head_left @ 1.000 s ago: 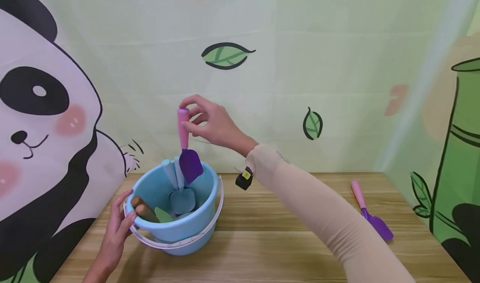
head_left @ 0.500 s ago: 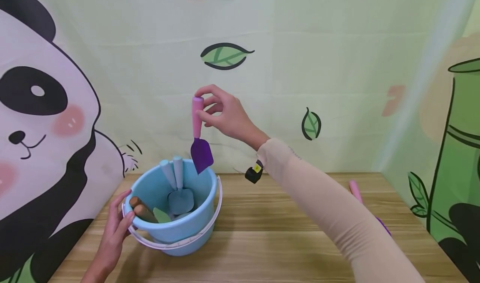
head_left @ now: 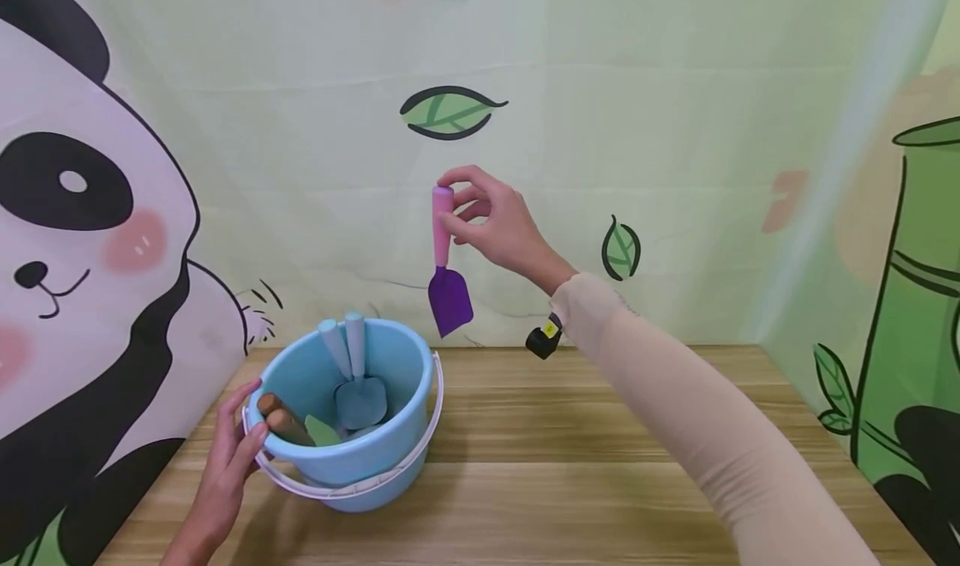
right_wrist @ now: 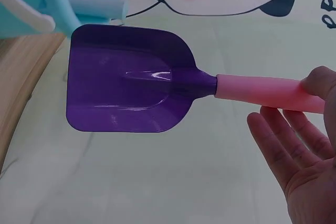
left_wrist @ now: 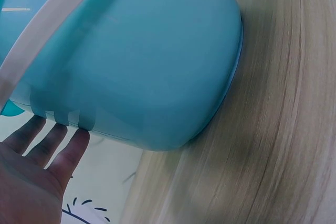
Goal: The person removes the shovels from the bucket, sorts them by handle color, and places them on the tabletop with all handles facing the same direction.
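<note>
In the head view my right hand (head_left: 502, 224) pinches a small toy shovel (head_left: 450, 299) near the top of its pink handle, its purple blade pointing down. The shovel hangs in the air to the right of a light blue bucket (head_left: 360, 458) and above it. The right wrist view shows the purple blade (right_wrist: 126, 80) whole, with my thumb and fingers at the handle (right_wrist: 262, 92). At the bucket's left side my left hand (head_left: 225, 458) holds the rim; the left wrist view shows its fingertips (left_wrist: 79, 137) against the outer wall.
Inside the bucket are a blue-grey shovel (head_left: 362, 403), another light blue handle (head_left: 334, 348), brown handles (head_left: 288, 424) and a green piece (head_left: 321, 431). Its white carrying handle (head_left: 356, 489) hangs down. The wooden table (head_left: 570, 499) ends at a printed cloth (head_left: 525, 141).
My right hand has carried the shovel up and right, out of the bucket's mouth. My left hand stays at the rim. A second pink-and-purple shovel at right has become hidden behind my right sleeve.
</note>
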A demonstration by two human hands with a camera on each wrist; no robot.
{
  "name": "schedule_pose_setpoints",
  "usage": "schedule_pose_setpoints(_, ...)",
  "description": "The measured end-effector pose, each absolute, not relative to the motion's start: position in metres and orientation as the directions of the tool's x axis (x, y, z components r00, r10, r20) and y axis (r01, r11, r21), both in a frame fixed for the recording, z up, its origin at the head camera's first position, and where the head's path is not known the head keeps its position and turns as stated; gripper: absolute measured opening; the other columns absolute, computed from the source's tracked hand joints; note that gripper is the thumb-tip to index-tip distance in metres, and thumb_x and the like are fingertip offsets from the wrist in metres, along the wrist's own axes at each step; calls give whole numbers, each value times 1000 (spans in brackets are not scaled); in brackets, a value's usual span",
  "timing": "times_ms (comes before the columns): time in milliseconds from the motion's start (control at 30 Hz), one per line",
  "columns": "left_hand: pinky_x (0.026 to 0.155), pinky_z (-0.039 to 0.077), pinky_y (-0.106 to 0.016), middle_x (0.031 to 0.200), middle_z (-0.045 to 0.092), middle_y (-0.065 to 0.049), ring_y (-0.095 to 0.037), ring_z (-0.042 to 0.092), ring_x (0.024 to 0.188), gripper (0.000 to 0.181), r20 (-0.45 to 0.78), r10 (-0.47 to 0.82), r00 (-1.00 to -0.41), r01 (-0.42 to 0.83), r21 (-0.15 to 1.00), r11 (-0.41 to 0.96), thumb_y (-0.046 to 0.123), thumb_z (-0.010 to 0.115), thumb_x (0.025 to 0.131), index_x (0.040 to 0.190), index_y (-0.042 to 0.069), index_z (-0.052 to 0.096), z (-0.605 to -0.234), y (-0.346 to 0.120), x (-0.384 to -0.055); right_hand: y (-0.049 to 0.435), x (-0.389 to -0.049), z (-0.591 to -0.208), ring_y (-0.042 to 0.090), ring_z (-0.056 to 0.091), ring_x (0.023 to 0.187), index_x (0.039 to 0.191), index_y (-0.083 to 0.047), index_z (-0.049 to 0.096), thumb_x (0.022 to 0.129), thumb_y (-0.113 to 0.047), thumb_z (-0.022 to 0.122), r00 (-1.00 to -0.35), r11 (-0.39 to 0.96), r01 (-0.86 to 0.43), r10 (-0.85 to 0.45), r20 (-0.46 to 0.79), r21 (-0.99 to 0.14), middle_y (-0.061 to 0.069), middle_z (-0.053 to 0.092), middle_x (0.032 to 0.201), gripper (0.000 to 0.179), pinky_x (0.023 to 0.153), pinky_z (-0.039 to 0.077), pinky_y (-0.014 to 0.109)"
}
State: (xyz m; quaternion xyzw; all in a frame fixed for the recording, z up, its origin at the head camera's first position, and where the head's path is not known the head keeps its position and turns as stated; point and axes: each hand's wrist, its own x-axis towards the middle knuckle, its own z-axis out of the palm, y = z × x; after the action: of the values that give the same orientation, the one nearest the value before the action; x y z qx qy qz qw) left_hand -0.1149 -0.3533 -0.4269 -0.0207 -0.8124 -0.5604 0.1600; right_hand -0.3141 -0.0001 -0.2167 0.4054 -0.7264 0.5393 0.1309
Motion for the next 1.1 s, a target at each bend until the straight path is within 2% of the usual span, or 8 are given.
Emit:
schedule_pose_setpoints(167, 82, 50, -22, 160, 25, -14, -15, 44, 130, 57, 275, -147, -950, 204, 905, 372, 27, 38, 111, 163, 29, 16, -426, -353, -115, 15, -320, -223, 21, 73, 84, 128, -19, 62, 95, -13, 73, -656, 134, -727, -426, 623, -673, 6, 70, 103, 35, 73, 61, 36)
schedule_pose_setpoints(400, 82, 49, -21, 157, 27, -11, -1, 45, 123, 56, 292, -144, -946, 229, 911, 341, 23, 39, 111, 163, 27, 18, -430, -352, -114, 36, -328, -234, 22, 73, 83, 128, -17, 62, 95, -12, 73, -682, 182, -714, -397, 614, -676, 8, 71, 102, 36, 71, 61, 35)
schedule_pose_setpoints(800, 81, 51, -21, 156, 28, -7, 2, 43, 126, 56, 297, -130, -946, 245, 917, 315, 22, 38, 111, 163, 28, 18, -429, -355, -115, 73, -339, -246, 28, 73, 85, 130, -18, 63, 95, -13, 73, -726, 249, -679, -363, 584, -690, 10, 70, 103, 37, 73, 61, 44)
schedule_pose_setpoints(933, 82, 50, -21, 158, 26, -11, -7, 42, 132, 56, 283, -134, -950, 227, 917, 328, 23, 38, 111, 163, 29, 18, -428, -354, -114, 85, -343, -251, 31, 73, 85, 130, -17, 64, 95, -12, 73, -729, 272, -679, -351, 587, -681, 10, 70, 103, 37, 72, 61, 45)
schedule_pose_setpoints(1100, 81, 50, -21, 161, 22, -16, -39, 36, 140, 57, 269, -138, -953, 212, 919, 332, 25, 38, 111, 163, 30, 16, -426, -353, -114, 97, -346, -254, 29, 73, 84, 131, -18, 64, 95, -13, 73, -744, 321, -667, -333, 579, -673, 10, 71, 103, 37, 73, 60, 48)
